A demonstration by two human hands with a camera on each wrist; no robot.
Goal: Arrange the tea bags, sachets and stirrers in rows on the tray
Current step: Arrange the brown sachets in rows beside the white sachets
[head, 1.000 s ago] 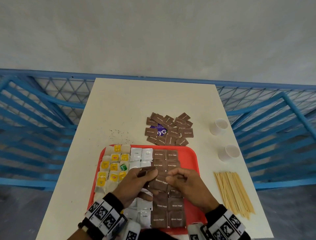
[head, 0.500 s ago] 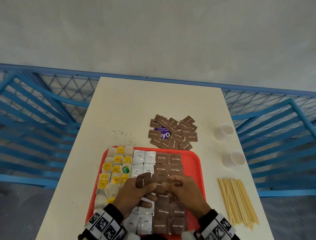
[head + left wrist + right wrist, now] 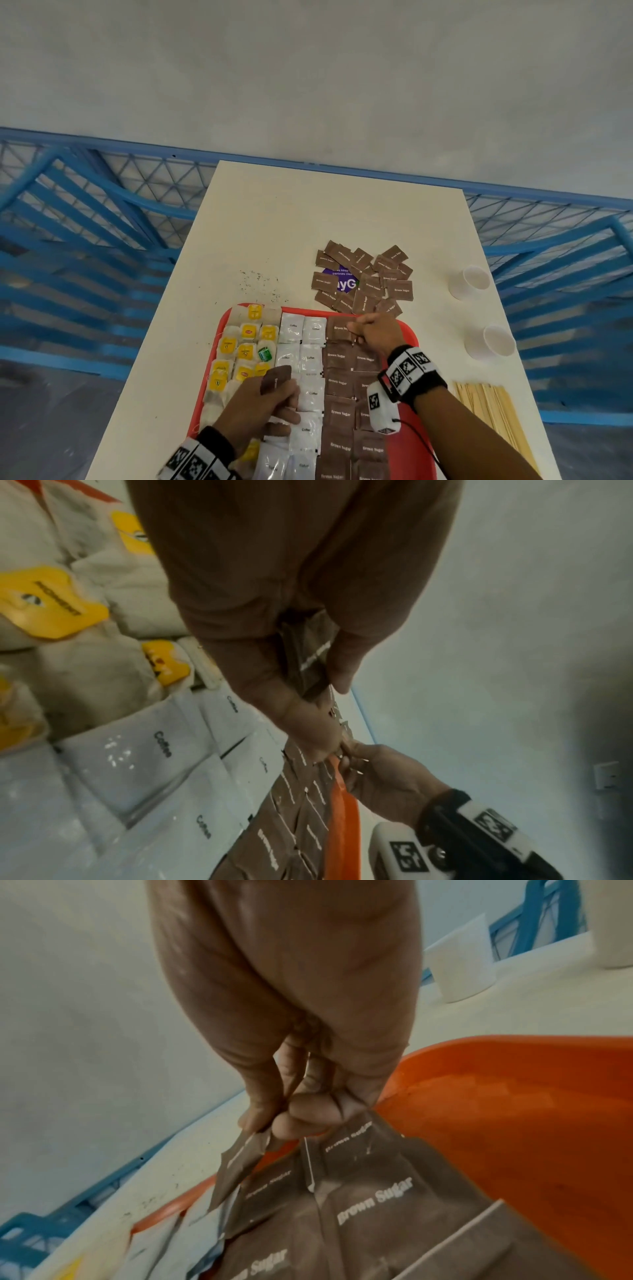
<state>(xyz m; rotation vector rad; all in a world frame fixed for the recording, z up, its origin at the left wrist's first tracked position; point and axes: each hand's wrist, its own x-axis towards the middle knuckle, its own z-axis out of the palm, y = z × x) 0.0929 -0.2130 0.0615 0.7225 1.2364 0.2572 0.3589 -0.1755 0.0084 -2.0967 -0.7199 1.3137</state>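
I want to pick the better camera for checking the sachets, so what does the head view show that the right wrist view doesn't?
Only the head view shows the left hand holding a brown sachet, the loose brown sachets beyond the tray and the stirrers. Only the right wrist view shows the fingertips pinching a brown sugar sachet. Both show the right hand, the tray and two white cups.

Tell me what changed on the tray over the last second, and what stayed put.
The right hand left the middle of the red tray and reached to its far end, pinching a brown sugar sachet there. The left hand stayed near the middle, still holding a small stack of brown sachets. The loose sachet pile, paper cups and stirrers did not move.
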